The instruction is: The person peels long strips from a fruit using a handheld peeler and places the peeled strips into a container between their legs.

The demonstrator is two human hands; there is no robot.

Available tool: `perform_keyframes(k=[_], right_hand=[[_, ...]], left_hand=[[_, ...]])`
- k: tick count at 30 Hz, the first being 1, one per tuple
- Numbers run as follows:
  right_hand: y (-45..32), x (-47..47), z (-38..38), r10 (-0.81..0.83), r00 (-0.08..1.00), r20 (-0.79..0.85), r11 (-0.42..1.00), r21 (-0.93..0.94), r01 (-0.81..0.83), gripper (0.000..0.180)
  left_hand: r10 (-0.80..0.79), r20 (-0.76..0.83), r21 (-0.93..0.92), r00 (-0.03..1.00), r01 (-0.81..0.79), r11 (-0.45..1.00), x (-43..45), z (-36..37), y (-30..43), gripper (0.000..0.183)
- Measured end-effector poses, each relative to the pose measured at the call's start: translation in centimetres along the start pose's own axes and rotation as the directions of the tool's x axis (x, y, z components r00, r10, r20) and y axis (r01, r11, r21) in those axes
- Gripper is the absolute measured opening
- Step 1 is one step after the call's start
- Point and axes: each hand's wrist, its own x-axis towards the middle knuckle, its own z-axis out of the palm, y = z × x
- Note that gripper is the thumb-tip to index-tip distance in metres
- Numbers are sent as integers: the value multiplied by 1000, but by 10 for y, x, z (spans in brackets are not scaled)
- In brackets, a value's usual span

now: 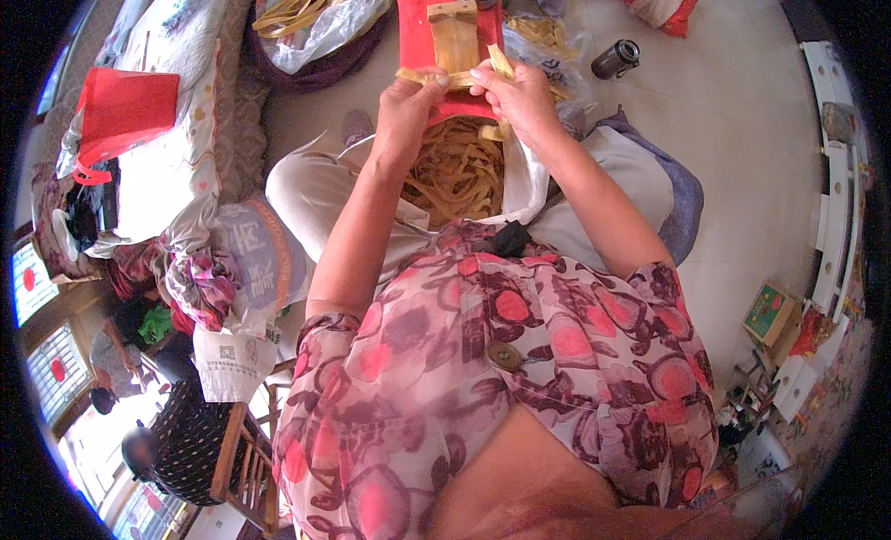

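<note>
My left hand (411, 98) pinches one end of a flat, straw-coloured strip (460, 81), apparently plaited plant fibre. From the other side, my right hand (518, 98) grips the same strip, and a loose end stands up past its fingers. The stretch between both hands lies across a red-covered bench (415, 35), in front of a wooden plate with a crossbar (456, 42). Below the hands, between my knees, an open white sack (527, 185) holds a heap of long brownish-yellow strips (456, 167). A short curl of strip hangs under my right hand.
A plastic-lined basket (320, 45) with more strips stands left of the bench. Right of it are a plastic bag of strips (539, 35) and a dark flask (615, 59) on the tiled floor. At lower left, a person sits on a wooden chair (240, 463); another person is beyond.
</note>
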Motion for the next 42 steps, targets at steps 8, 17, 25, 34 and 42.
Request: perform_keyframes(k=[8,17,25,34,42], right_hand=[[3,23,-1,-113,993,-31,980,-167,106,11],[23,40,2,-372,928,-16,769,-565,299,17],[5,20,-53,49,944,-327,998,-19,-58,36],[15,-48,6,-679,706,203,514,-555,654,17],[36,-80,26,-530,770,355,718,-294,630,15]], left_hand=[[40,-58,-40,997,-43,998,23,6,-5,13],[339,-142,537,930,-216,816,46,1,-26,17],[-4,-40,498,999,24,867,-10,-15,-13,34],[-395,444,33,804,426,904,-49,-24,-71,53],[-386,409,-405,827,544,735,-63,-15,-54,26]])
